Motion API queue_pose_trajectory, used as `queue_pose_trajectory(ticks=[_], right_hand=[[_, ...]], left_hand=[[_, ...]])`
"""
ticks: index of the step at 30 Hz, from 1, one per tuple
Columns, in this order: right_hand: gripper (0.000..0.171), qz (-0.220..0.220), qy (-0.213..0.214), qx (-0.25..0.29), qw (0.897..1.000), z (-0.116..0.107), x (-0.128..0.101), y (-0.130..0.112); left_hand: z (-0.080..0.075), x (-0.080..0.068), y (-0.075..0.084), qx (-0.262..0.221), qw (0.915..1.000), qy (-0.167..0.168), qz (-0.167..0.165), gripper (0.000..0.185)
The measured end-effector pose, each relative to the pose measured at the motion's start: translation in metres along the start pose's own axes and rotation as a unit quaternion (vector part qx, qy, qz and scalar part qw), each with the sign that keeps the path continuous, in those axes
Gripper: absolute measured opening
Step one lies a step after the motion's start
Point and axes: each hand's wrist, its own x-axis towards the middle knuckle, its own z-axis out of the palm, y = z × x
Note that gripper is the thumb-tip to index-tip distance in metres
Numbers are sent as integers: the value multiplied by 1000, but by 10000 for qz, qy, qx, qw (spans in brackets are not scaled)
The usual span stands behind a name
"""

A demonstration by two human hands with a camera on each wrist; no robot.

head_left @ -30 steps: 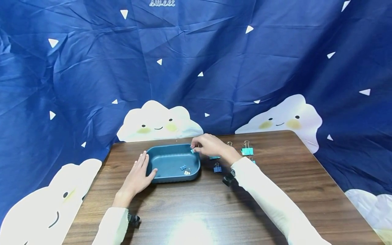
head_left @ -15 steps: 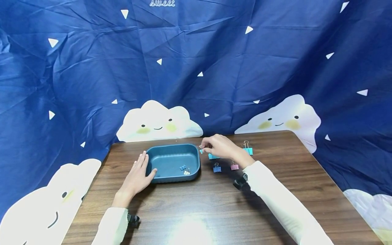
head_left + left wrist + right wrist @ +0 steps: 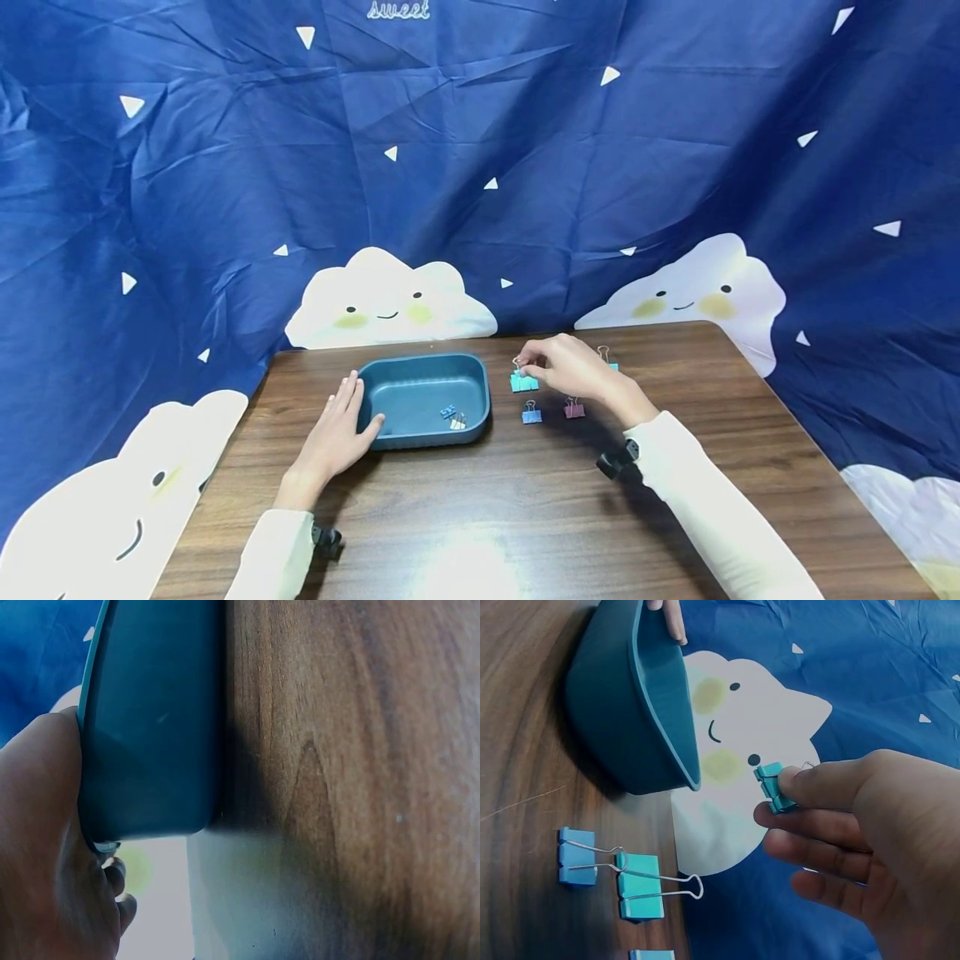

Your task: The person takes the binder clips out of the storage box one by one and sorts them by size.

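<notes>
My right hand (image 3: 566, 367) pinches a small teal binder clip (image 3: 769, 780) between thumb and index finger, the other fingers loosely bent. In the head view it hovers right of the blue tray (image 3: 423, 439), over a larger teal binder clip (image 3: 523, 384) on the table. A blue binder clip (image 3: 532, 417) and a pink binder clip (image 3: 574, 412) stand nearer the front. My left hand (image 3: 335, 433) rests on the tray's left end, fingers straight, thumb over the front rim. Inside the tray lie small blue clips (image 3: 447, 412) and a whitish clip (image 3: 457, 423).
Another teal binder clip (image 3: 613, 367) is partly hidden behind my right hand. The wooden table (image 3: 450, 517) ends at the back against a dark blue cloth (image 3: 435, 208) with cloud prints. A bright glare lies on the table's front.
My right hand has moved right, from the tray's right rim to above the larger teal clip, still pinching the small teal clip. The pink clip has come into sight. My left hand stays put.
</notes>
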Motion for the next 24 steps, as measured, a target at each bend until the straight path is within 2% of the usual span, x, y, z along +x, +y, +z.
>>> queue_pose_trajectory(ticks=[7,11,18,24], right_hand=[[4,-119,173,69,9998,6,-22,5],[5,5,16,380,9993,13,-34,8],[4,-105,-92,419,9990,29,-48,14],[5,84,-238,614,9978,44,-59,21]], left_hand=[[1,1,0,100,9999,83,100,86],[1,1,0,142,9998,107,112,85],[0,0,0,232,9997,51,23,90],[-1,-1,2,154,9999,47,12,92]])
